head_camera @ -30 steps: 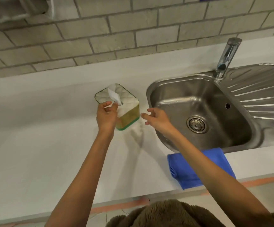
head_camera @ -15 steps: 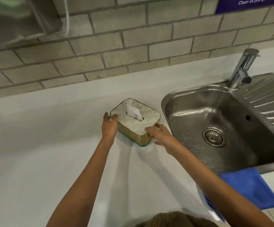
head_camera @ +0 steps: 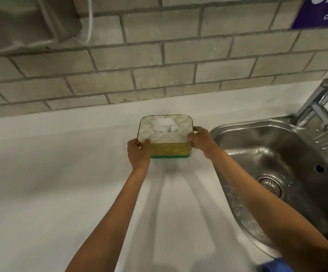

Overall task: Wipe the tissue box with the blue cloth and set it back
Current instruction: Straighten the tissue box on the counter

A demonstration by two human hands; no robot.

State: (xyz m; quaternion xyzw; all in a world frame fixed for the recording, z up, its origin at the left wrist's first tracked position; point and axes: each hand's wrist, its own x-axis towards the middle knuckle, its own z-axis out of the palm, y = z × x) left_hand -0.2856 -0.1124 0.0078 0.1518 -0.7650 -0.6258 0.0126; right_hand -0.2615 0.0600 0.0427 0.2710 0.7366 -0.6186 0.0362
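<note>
A person grips a tissue box (head_camera: 166, 137) with both hands over a white counter (head_camera: 61, 183) beside a steel sink (head_camera: 288, 163).

The left hand (head_camera: 138, 154) is clamped on the box's near left corner, thumb on the quilted cream lid; the right hand (head_camera: 200, 141) is clamped on its right side, fingers wrapped round the edge. The box sits level between them, its yellow side and green base band facing the camera, a white tissue (head_camera: 165, 124) bunched in the lid's opening. Whether its base touches the counter cannot be told. A tap (head_camera: 320, 107) stands at the sink's far rim. A corner of the blue cloth (head_camera: 271, 266) shows at the bottom edge, under the right forearm, well apart from the box. A brick wall (head_camera: 159, 65) rises behind the counter.
</note>
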